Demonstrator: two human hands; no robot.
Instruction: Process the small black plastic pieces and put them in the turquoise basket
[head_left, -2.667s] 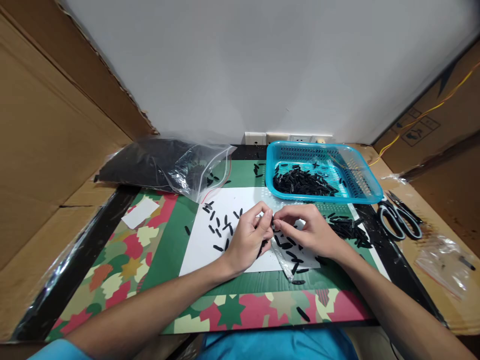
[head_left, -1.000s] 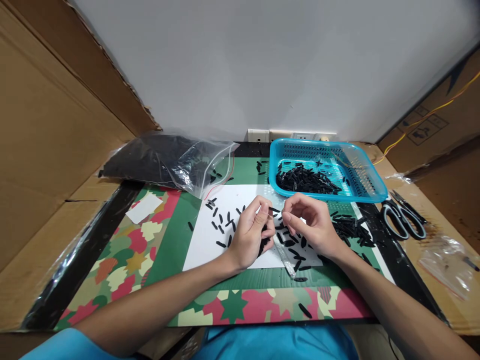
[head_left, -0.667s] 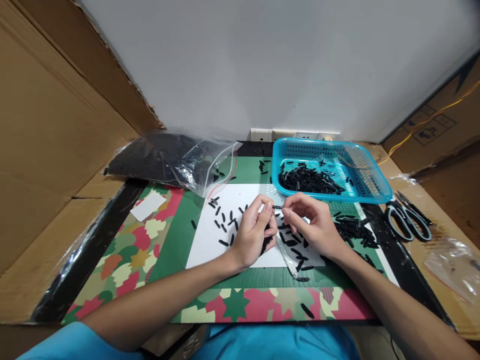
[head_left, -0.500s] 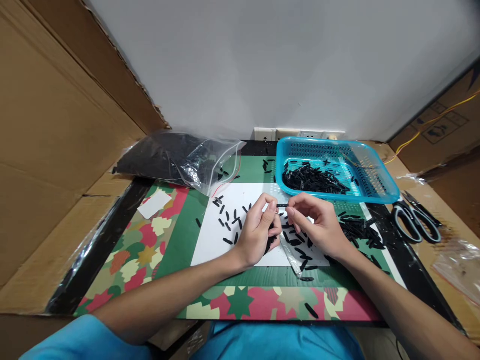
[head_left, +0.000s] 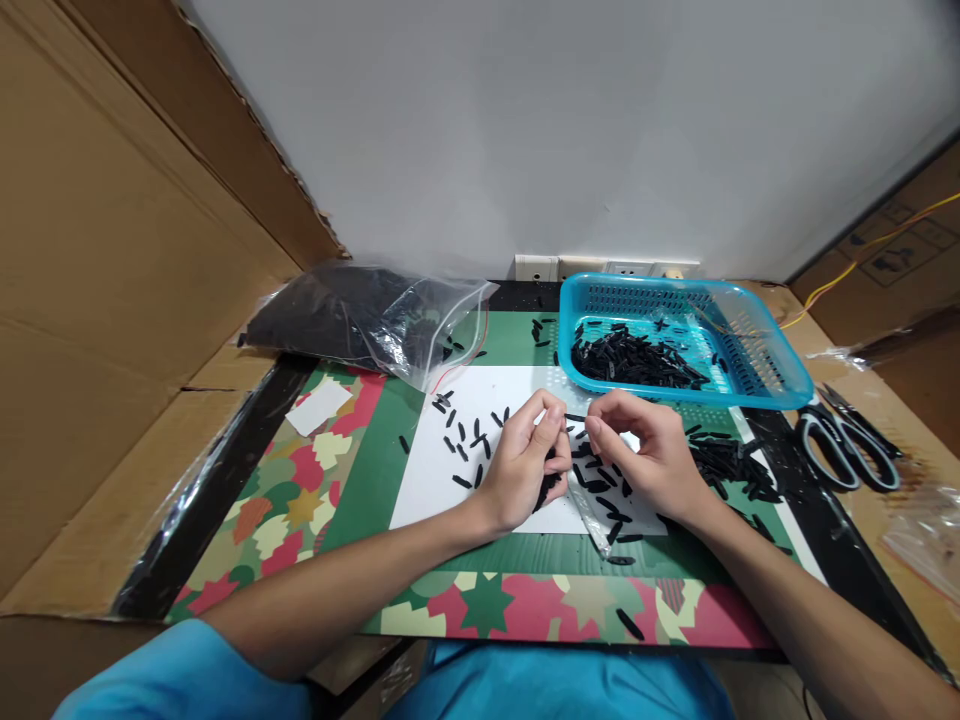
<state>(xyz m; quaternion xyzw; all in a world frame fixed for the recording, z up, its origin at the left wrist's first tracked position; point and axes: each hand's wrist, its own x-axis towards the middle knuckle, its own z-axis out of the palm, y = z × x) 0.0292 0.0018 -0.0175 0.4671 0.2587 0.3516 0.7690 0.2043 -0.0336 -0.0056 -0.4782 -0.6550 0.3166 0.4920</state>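
Observation:
Over the white sheet, my left hand is closed. Its thumb and forefinger pinch one end of a small black strip, and more dark pieces show under its curled fingers. My right hand is closed too, thumb and forefinger at the strip's other end. What exactly the strip is, I cannot make out. Similar loose black pieces lie scattered on the sheet around both hands, and a small clear plastic bag lies below them.
A blue plastic basket holding many black pieces stands at the back right, with a dark pile in front of it. Scissors lie at the right. A zip bag of black material rests back left, near a white paper piece.
The view has shifted slightly, so the scene sits a little further right. Both hands keep nearly the same pose, with the black strip still between their fingertips.

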